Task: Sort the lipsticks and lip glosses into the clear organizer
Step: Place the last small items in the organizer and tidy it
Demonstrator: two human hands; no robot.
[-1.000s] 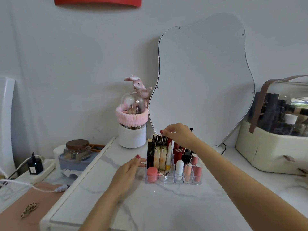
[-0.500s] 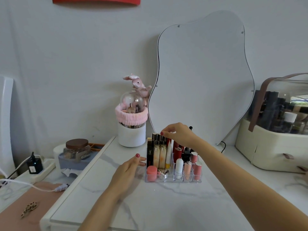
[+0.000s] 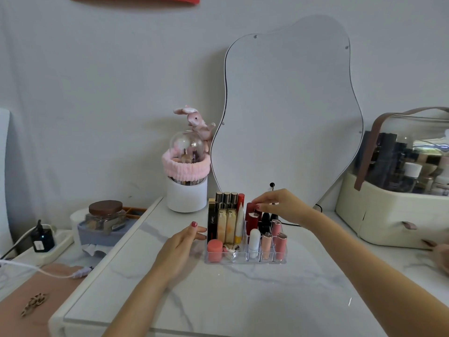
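From the head camera, the clear organizer (image 3: 245, 260) stands on the marble bench (image 3: 218, 300) in front of a wavy mirror (image 3: 289, 113), and nearly every slot in it holds something. Tall gold and black tubes fill the back left, a white tube (image 3: 254, 242) and pink lip glosses (image 3: 280, 244) line the front right, and a round pink pot (image 3: 214, 249) sits in the front left corner.

The right hand (image 3: 279, 205) reaches over the back rows, its fingers (image 3: 257, 203) curled down and pinching the top of a dark red lipstick (image 3: 250, 215) that stands in its slot. The left hand (image 3: 181, 246) rests flat just beside the organizer's left wall, fingers straight and close together, seemingly steadying it.

No loose lipsticks lie on the bench, so the sorting looks almost finished; only seating or adjusting this one appears left.
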